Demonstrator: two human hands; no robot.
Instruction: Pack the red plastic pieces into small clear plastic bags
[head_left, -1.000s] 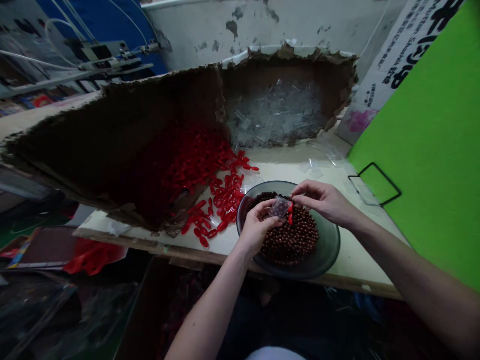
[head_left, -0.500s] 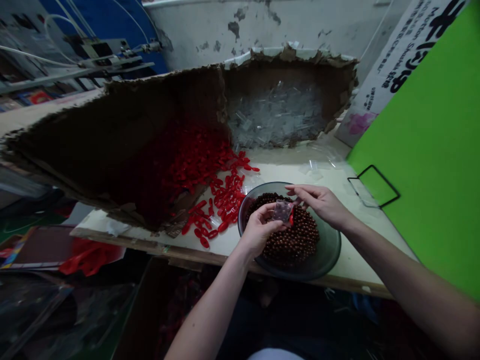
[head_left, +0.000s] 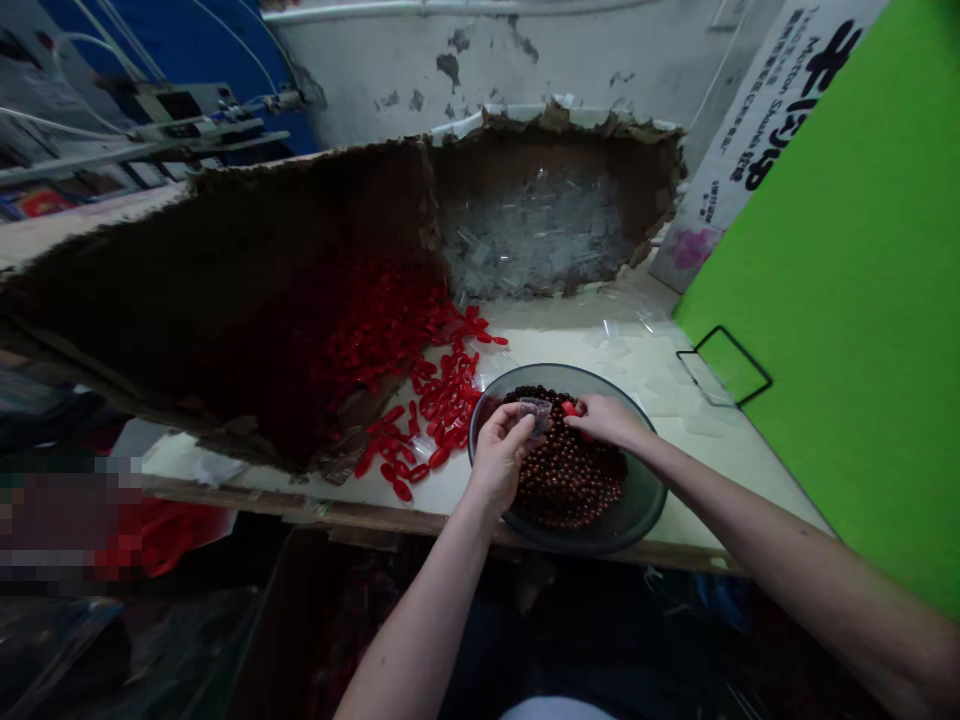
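My left hand point(head_left: 499, 452) pinches a small clear plastic case point(head_left: 536, 411) between thumb and fingers, over the left part of a bowl. My right hand point(head_left: 611, 420) is closed on a small red plastic piece point(head_left: 570, 409), just right of the case and apart from it. Below both hands, shiny brown beads point(head_left: 574, 485) are heaped in the dark translucent bowl point(head_left: 646, 502). To the left of the bowl, loose red oval pieces point(head_left: 442, 400) lie scattered on the white tabletop point(head_left: 540, 345).
A torn cardboard box point(head_left: 431, 200) stands behind, with red pieces in its left part and clear plastic cases point(head_left: 540, 235) in its right. A bright green panel point(head_left: 840, 300) with a black wire handle point(head_left: 754, 370) stands at right. Machinery point(head_left: 187, 110) sits back left.
My right hand has drawn inward and lower, fingers now closed on the red piece. My left hand has shifted slightly left with the clear case. The whole view has shifted a little.
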